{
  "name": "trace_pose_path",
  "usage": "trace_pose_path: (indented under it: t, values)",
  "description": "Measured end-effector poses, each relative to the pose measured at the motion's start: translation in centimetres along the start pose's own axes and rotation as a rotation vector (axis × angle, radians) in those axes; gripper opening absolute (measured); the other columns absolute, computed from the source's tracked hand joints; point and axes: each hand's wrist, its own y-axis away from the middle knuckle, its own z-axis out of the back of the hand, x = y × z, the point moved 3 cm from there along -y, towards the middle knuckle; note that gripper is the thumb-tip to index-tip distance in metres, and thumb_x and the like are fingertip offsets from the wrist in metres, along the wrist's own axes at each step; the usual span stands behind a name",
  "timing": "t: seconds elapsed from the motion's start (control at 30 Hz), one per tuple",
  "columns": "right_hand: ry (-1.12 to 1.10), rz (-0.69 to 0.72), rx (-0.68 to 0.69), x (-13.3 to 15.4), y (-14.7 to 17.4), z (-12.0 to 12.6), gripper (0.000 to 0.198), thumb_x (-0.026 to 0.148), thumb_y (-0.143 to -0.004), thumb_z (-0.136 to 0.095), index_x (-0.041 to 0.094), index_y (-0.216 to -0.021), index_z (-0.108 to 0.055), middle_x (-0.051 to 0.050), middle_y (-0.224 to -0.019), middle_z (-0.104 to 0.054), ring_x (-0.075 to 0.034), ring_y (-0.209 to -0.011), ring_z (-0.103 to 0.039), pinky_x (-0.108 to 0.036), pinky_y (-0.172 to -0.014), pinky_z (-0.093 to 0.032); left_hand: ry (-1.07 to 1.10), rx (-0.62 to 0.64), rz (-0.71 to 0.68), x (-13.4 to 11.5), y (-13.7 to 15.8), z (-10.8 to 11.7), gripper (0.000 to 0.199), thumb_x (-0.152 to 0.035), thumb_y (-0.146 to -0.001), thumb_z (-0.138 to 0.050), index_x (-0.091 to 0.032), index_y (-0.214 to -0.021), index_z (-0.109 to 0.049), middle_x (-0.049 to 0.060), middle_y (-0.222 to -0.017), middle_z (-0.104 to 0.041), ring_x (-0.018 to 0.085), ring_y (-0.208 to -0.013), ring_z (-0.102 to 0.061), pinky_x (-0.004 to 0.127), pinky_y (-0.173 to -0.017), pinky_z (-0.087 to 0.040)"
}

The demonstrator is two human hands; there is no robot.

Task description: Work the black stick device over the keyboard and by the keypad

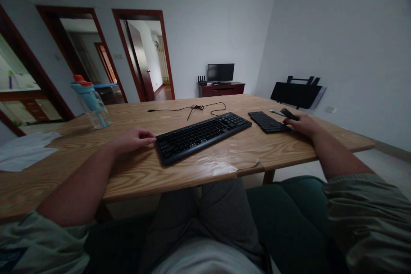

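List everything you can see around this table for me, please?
large keyboard: 1, black, middle of the wooden table, angled
small keyboard: 1, black, right of the large one
dark object: 1, black, by the small keyboard's far right corner; too small to identify
cable: 1, black, loose behind the large keyboard
water bottle: 1, clear and blue with orange top, upright at far left
paper: white sheets, left edge of table
monitor: 1, black, on a dark red cabinet by the far wall
left hand: fingers touching the large keyboard's left end
right hand: resting at the small keyboard's right edge
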Motion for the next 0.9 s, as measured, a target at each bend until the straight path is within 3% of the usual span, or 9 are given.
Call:
trace_pose_path:
  t: [0.27,0.77,0.9]
  values:
    - [-0.051,0.031,-0.028,-0.31,-0.28,0.1,0.026,0.032,-0.086,-0.058,0.013,-0.093,-0.074,-0.013,-0.103,-0.072,-0.023,-0.09,-0.063,-0.03,-0.079,-0.044,-0.012,0.014,-0.001,0.37,-0.15,0.06,0.054,-0.066,-0.072,-0.061,-0.02,-0.095,-0.078,0.006,-0.092,-0.076,0.025,-0.086,-0.066,0.031,-0.075,-0.05]
    - [-0.037,0.036,-0.034,-0.39,-0.52,0.14,0.022,0.03,-0.086,-0.058,0.014,-0.091,-0.072,-0.012,-0.105,-0.072,-0.022,-0.093,-0.062,-0.029,-0.084,-0.043,0.018,0.007,0.011,0.0,0.0,-0.03,0.054,-0.066,-0.071,-0.063,-0.019,-0.093,-0.077,0.007,-0.091,-0.076,0.026,-0.086,-0.065,0.032,-0.076,-0.049]
    - [-0.043,0.024,-0.141,0.13,0.27,0.46,0.022,0.032,-0.086,-0.056,0.015,-0.087,-0.07,-0.013,-0.098,-0.073,-0.023,-0.091,-0.063,-0.031,-0.081,-0.043,0.005,0.004,0.003,-0.05,-0.04,-0.02,0.055,-0.067,-0.07,-0.063,-0.02,-0.094,-0.078,0.006,-0.088,-0.076,0.025,-0.083,-0.064,0.032,-0.073,-0.048]
